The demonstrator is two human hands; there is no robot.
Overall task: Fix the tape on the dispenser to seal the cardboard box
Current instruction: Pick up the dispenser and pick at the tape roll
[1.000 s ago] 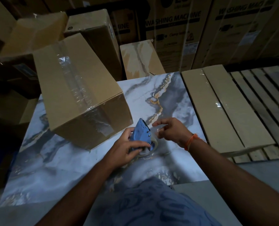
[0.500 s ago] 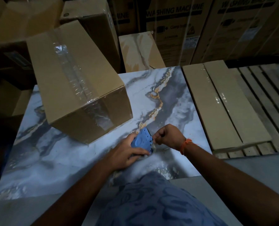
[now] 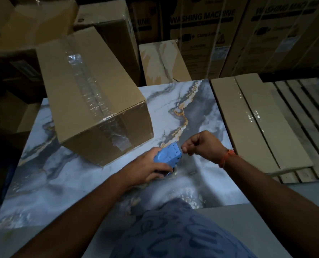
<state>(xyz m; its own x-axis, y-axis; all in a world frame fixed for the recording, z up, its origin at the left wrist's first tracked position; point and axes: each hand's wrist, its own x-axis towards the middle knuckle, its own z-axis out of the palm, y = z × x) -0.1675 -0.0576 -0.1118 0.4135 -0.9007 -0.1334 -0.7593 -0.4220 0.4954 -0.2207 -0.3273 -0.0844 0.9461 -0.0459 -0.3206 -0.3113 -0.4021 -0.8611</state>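
Observation:
A blue tape dispenser (image 3: 169,155) lies low over the marble-patterned tabletop (image 3: 201,112), with my left hand (image 3: 145,168) wrapped around its body and the clear tape roll under it. My right hand (image 3: 201,145) is at the dispenser's front end, fingers pinched together; the clear tape end between them is too faint to make out. The cardboard box (image 3: 91,97) stands just behind and left of my hands, its top seam and near face covered by clear tape.
Long flat cartons (image 3: 251,120) lie along the table's right side on a wooden pallet (image 3: 307,116). Washing machine cartons (image 3: 220,34) and more brown boxes (image 3: 106,21) are stacked behind. My knee in patterned blue fabric (image 3: 179,231) is at the near edge.
My right hand's fingers closed from spread to a pinch at the dispenser's front. The dispenser tipped down flatter in my left hand. The view shifted slightly.

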